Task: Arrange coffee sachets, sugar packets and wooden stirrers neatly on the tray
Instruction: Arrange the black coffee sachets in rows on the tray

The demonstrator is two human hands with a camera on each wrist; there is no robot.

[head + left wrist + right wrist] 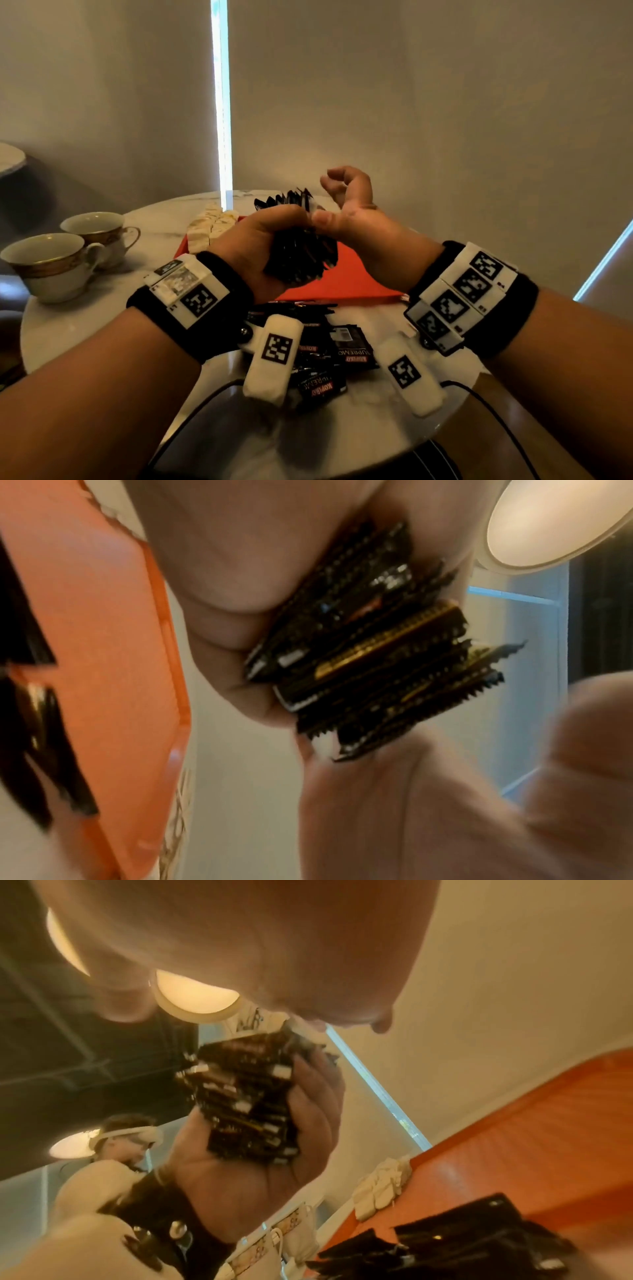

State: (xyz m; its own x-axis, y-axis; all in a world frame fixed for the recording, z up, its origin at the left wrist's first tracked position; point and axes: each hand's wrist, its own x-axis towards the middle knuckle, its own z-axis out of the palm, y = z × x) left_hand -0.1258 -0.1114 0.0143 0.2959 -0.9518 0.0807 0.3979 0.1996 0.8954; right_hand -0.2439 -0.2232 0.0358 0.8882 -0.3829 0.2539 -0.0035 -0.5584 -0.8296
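Dim, warm light; blurred wrist views

My left hand [253, 246] is raised, fingers curled tight in a grip. My right hand [352, 212] is beside it, thumb touching, fingers loosely curled.

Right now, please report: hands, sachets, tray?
Left hand grips bundle of coffee sachets above orange tray. Right hand at bundle's top, thumb touching. Loose sachets on table.

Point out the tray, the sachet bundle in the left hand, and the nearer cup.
tray [352, 277], head view, bare orange floor right of the bundle.
sachet bundle [301, 253], head view, middle of the black stack below the fingers.
nearer cup [51, 270], head view, its outer wall under the gold band.
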